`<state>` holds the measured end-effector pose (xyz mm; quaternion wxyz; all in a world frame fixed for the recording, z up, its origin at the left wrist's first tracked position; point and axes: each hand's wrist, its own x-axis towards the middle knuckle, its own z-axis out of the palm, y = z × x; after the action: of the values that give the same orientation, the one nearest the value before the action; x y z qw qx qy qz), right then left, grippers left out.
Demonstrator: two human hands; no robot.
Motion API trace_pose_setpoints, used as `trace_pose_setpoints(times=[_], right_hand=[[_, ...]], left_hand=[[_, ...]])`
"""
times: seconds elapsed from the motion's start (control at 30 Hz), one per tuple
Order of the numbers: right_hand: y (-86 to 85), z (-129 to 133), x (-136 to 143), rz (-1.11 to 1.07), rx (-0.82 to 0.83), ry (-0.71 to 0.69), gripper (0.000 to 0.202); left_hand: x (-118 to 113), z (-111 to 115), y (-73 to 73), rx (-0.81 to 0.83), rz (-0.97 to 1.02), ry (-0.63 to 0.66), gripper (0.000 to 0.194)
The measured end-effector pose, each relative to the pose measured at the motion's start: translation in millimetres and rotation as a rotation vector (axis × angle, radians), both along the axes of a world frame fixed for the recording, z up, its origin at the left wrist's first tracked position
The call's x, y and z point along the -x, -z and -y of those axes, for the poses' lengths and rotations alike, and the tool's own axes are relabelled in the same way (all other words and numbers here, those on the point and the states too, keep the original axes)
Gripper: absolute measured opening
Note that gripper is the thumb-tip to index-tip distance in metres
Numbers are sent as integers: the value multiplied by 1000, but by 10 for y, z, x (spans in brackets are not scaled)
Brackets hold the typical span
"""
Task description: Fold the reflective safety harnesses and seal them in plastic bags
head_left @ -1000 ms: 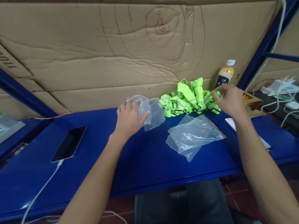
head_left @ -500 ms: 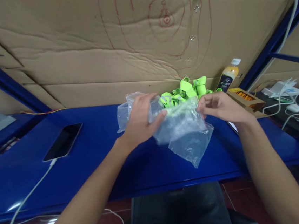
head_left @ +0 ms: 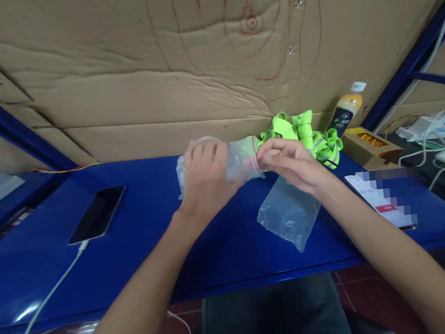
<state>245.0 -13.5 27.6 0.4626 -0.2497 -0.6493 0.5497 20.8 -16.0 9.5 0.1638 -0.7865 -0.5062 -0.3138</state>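
A clear plastic bag (head_left: 241, 160) with a reddish strip along its mouth is between my hands. My left hand (head_left: 207, 176) is closed round the bag's left part, knuckles up. At the bag's mouth, my right hand (head_left: 288, 160) pinches the edge with its fingertips. More crumpled clear plastic (head_left: 181, 173) shows left of my left hand. Another clear bag (head_left: 289, 210) lies flat on the blue tabletop below my right hand. Behind my right hand sits a heap of neon-green straps (head_left: 301, 128) with grey stripes.
A phone (head_left: 97, 214) with a white cable lies at left, another phone (head_left: 381, 201) with its screen lit at right. A juice bottle (head_left: 345, 113), an open cardboard box (head_left: 370, 148) and white cables (head_left: 433, 152) are at the back right. Cardboard (head_left: 129, 102) stands behind.
The held bag has been drawn left and narrowed in my left hand. My right hand has shifted left to its mouth. More green straps and the right phone have come into view.
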Motion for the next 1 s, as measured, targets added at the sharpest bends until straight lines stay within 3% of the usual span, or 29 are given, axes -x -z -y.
trace_pose_setpoints(times=[0.1, 0.2, 0.27, 0.4, 0.47, 0.53, 0.67, 0.73, 0.83, 0.9, 1.0], right_hand=[[9, -54, -90, 90, -197, 326, 24], [-21, -93, -221, 500, -579, 758, 21], [-54, -124, -287, 816, -686, 953, 37], [-93, -269, -322, 1317, -440, 1012, 83], [-85, -369, -338, 1437, -392, 988, 83], [-64, -463, -397, 1462, -411, 974, 66], [-5, -629, -644, 1201, -414, 988, 38], [3, -721, -764, 841, -381, 1036, 33], [-92, -863, -847, 205, -298, 1040, 37], [-251, -935, -847, -78, -264, 940, 35], [-583, -979, -834, -291, -226, 748, 31]], left_hand=[[163, -106, -72, 20, 122, -149, 61], [261, -142, -144, 23, 268, -295, 72], [259, -128, -165, 41, 299, -319, 75], [128, -57, -111, 93, 157, -244, 73], [54, -35, -37, 129, 41, -188, 75], [10, -40, 53, 157, -65, -168, 82], [25, -103, 196, 226, -161, -200, 107], [52, -124, 216, 264, -159, -159, 128], [58, -113, 176, 233, -100, 9, 150], [18, -94, 113, 178, -16, 119, 140], [-110, -114, -21, 138, 151, 207, 99]])
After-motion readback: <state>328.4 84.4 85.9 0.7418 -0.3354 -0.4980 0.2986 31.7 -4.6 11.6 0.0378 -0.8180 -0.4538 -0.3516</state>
